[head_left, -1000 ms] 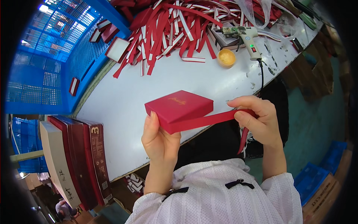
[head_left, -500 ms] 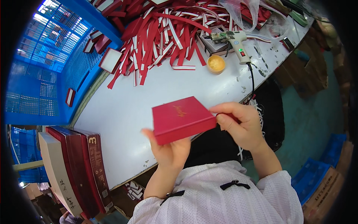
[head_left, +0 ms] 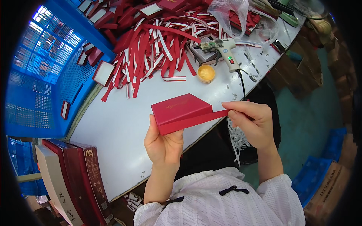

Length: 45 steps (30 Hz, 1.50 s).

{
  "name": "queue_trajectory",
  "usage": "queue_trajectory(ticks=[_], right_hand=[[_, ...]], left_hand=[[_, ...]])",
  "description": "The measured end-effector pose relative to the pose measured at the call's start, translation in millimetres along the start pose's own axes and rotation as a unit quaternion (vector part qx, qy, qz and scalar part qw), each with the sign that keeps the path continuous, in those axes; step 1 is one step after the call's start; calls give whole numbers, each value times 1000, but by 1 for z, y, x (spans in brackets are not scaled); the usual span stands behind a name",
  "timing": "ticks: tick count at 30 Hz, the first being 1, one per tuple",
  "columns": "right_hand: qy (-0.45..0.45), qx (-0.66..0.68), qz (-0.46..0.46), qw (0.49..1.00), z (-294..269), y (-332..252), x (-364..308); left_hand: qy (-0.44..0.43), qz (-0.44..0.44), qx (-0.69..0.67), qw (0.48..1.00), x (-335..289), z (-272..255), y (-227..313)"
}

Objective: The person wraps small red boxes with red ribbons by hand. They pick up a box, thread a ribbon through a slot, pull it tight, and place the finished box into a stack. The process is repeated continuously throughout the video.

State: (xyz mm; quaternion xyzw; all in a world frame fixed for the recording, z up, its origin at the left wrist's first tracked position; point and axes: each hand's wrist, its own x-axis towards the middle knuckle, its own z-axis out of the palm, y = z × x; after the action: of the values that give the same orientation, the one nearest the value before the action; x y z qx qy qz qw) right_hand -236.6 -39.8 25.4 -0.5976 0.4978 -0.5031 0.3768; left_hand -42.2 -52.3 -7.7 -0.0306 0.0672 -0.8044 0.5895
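Observation:
A flat red gift box [head_left: 179, 108] with gold lettering on its lid is held up over the white table by my left hand [head_left: 164, 141], thumb at its near left corner and fingers beneath. Along the side of the box nearest me runs a red strip [head_left: 198, 122], its free end reaching past the right corner. That end is pinched between the thumb and forefinger of my right hand [head_left: 252, 122]. The strip lies close to the box side at the left and stands off it at the right.
Loose red and white strips [head_left: 151, 56] heap at the back, with red boxes [head_left: 113, 15] behind. A glue gun [head_left: 226, 52] lies right of a small yellow cup [head_left: 206, 73]. A blue crate [head_left: 34, 90] and stacked flat boxes [head_left: 81, 173] stand left.
The box has tilted and turned, and the red strip now shows along its near side. My right hand has moved slightly right, away from the box corner, with the strip's end.

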Motion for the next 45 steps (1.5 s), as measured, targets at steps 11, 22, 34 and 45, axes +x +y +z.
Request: queue_trajectory(ticks=[11,22,34,45], right_hand=[[-12,76,79,994,9,3,0],[-83,62,98,990,23,-5,-12],[-46,45,-3,998,26,-19,-13],[-43,-132,-70,988,13,-5,2]], left_hand=[[54,-60,-123,989,-12,-5,-4],[72,181,431,881,12,-7,-33],[115,220,424,871,13,-3,-39],[125,146,237,952,4,0,-30]])
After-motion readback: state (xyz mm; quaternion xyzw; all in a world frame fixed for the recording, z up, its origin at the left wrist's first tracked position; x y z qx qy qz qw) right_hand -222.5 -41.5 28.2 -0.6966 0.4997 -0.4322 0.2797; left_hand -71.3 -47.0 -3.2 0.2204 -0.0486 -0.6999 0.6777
